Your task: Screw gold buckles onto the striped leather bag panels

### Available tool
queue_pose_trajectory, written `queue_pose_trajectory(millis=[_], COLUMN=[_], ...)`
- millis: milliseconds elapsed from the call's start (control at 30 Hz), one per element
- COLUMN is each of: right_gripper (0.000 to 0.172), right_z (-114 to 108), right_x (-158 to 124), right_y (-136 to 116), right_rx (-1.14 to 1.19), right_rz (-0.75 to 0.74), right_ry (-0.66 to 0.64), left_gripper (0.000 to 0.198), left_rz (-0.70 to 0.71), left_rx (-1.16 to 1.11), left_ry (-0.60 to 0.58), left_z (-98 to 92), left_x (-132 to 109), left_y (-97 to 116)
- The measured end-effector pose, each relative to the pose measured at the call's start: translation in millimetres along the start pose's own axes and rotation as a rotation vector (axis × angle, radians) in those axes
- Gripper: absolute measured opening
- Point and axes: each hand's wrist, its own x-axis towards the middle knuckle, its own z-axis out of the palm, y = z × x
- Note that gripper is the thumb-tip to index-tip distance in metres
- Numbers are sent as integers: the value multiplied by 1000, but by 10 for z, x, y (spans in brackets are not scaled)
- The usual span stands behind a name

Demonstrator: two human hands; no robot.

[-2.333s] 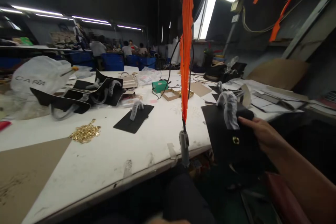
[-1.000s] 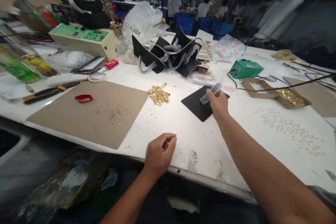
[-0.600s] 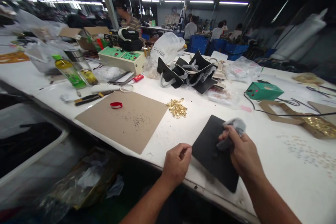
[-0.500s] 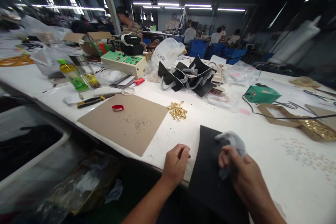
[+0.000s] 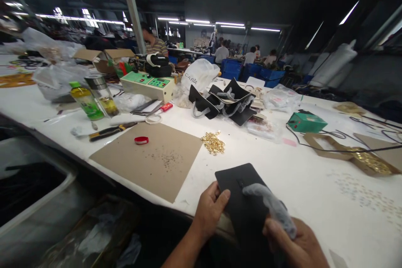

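From the head camera, the black panel [image 5: 240, 205] sits at the near edge of the tabletop [image 5: 314, 192]. Its nearer end overhangs that edge, between the two hands. The left hand [image 5: 209, 213] is at the panel's left long edge, pinching it with the thumb on top and the fingers curled beneath. The right hand [image 5: 295, 247] is at the near right end, closed around the grey wrapped handle [image 5: 271, 207]. This handle runs from a fitting near the panel's middle back to that hand.

The panel's long axis runs from the right hand obliquely away and to the left. Its far short edge points toward the pile of gold fittings [image 5: 213, 143], which lies well apart up the tabletop. The wrapped handle follows nearly the same line. The left hand is nearer the panel's far end. The cardboard sheet [image 5: 150, 161] lies to the left along the near edge, clear of the panel.
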Motion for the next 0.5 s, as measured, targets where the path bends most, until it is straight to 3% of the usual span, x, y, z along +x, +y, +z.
queue_pose_trajectory(millis=[100, 200, 267, 333, 400, 433, 500], right_gripper=[58, 63, 73, 87, 87, 81, 69], right_z=[-391, -794, -914, -831, -534, -321, 171], right_x=[421, 966, 1255, 1443, 1573, 1641, 1810], right_y=[-10, 1, 13, 19, 7, -8, -62], right_rx=[-204, -458, -598, -641, -609, -584, -538], right_rz=[56, 104, 95, -29, -257, -379, -564], right_ry=[274, 437, 567, 751, 800, 720, 399], left_gripper=[66, 51, 40, 34, 31, 31, 31], left_rz=[-35, -38, -53, -81, -101, -105, -113], left_rx=[37, 71, 103, 136, 172, 193, 240], left_ry=[55, 59, 55, 59, 62, 60, 68], left_z=[-35, -54, -62, -66, -64, -61, -55], left_x=[-9, -25, -30, -21, 1, 12, 27], left_y=[-139, -240, -266, -273, -281, -292, -330])
